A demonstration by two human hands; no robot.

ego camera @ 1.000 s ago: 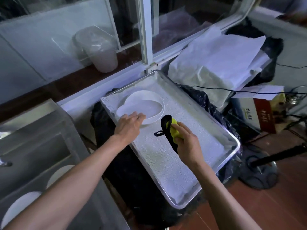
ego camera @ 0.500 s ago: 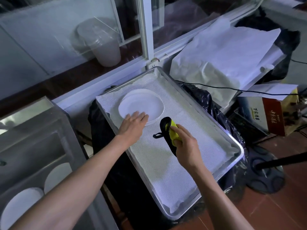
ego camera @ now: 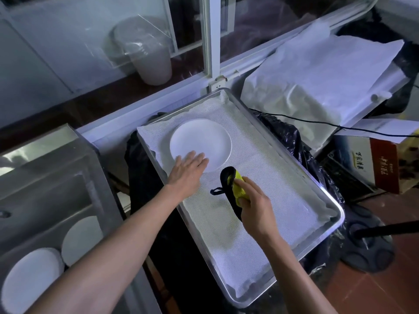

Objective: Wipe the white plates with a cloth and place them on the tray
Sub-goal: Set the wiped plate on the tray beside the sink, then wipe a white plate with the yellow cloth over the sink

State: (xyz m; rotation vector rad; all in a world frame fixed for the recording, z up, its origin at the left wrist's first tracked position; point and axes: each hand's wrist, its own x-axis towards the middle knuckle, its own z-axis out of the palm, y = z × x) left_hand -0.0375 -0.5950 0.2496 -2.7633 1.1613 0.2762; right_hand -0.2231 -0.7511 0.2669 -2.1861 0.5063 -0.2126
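Observation:
A white plate (ego camera: 201,141) lies flat at the far left end of the metal tray (ego camera: 326,193), which is lined with white mesh cloth. My left hand (ego camera: 187,174) rests with straight fingers on the plate's near rim. My right hand (ego camera: 254,207) hovers over the middle of the tray and grips a yellow and black cloth (ego camera: 233,186). More white plates (ego camera: 29,282) sit in the steel sink (ego camera: 45,193) at the lower left.
White paper sheets (ego camera: 317,75) cover a surface at the back right, with a black cable across them. A cardboard box (ego camera: 374,164) and a black stand base (ego camera: 367,245) are on the red floor at right. A window frame with a plastic tub (ego camera: 147,55) stands behind.
The plate, tilted up on its edge one second ago, now lies flat on the tray. My left hand's fingers have straightened onto its rim. My right hand still holds the cloth.

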